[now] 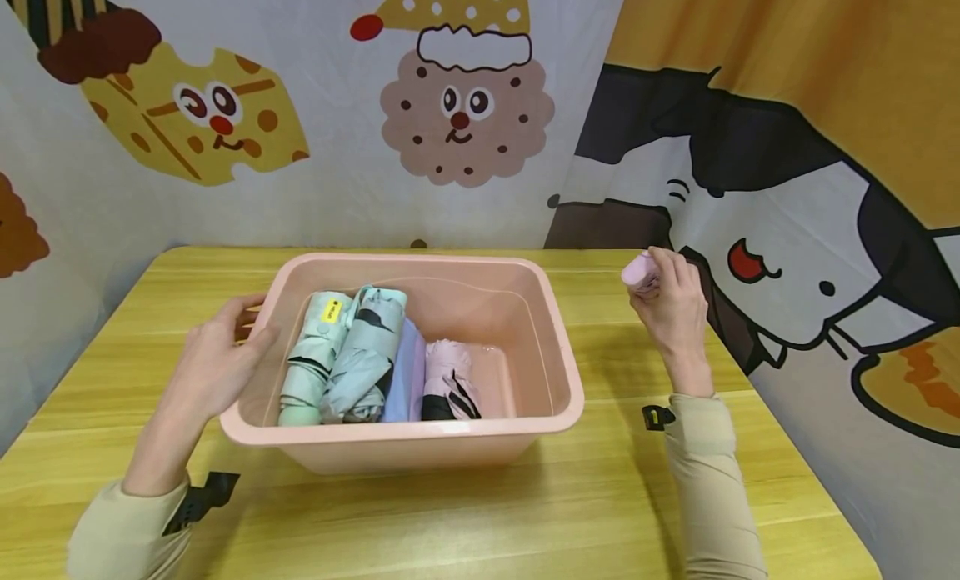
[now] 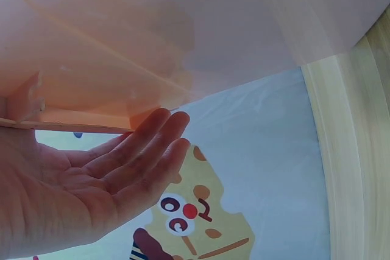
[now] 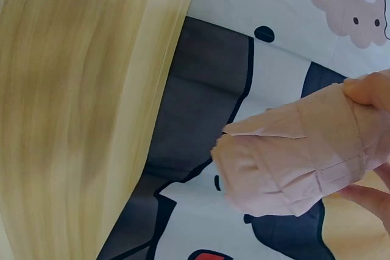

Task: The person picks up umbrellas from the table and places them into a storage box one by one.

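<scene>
My right hand (image 1: 675, 301) grips one end of a folded pale pink umbrella (image 3: 286, 153), raised to the right of the tub; its other end points toward the tub. At the left side of the pink plastic tub (image 1: 420, 434), my left hand (image 1: 225, 355) has its thumb at the rim. Its fingers (image 2: 143, 168) extend loosely outside, fingertips right at the tub's edge. Inside the tub lie a mint umbrella (image 1: 311, 372) with a yellow label, a pale grey-blue umbrella (image 1: 367, 347), a lavender-blue folded item (image 1: 405, 372) and another pale pink umbrella (image 1: 448, 367) with a black strap.
The tub stands on a yellow wood-grain table (image 1: 450, 522). Behind the table's far edge hangs a cloth (image 1: 330, 205) printed with cartoon food and a cow. It also runs along the right side, close to my right hand.
</scene>
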Tool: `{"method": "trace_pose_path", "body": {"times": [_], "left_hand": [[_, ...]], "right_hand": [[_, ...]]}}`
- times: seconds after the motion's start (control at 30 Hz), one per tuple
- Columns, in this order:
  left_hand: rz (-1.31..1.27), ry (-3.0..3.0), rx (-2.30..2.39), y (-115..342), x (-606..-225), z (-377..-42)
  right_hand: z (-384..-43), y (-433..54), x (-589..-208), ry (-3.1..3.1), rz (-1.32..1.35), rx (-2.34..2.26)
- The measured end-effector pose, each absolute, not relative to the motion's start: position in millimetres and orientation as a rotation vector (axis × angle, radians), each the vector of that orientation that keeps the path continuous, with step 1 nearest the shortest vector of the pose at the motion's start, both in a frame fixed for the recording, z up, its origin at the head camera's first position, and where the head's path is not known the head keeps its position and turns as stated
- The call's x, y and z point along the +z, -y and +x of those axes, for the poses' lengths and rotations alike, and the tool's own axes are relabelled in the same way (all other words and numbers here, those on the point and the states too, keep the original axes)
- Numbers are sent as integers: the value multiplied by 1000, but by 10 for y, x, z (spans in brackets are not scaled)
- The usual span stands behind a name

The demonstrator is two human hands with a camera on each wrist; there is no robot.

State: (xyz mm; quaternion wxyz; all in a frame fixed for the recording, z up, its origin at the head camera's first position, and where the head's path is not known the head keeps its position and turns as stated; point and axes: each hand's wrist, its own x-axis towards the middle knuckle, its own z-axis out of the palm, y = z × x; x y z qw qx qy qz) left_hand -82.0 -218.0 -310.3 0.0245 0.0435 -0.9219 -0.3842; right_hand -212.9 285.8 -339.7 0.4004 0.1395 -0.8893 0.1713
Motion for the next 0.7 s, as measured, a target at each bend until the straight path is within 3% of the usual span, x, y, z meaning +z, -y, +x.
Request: {"method": "trace_pose_path", "body": {"times": [0.7], "left_hand": [[138,2846,-1182,2184,-3100,-825]], "right_hand": [[-2102,-2586,-3190,2069,570,212]]}}
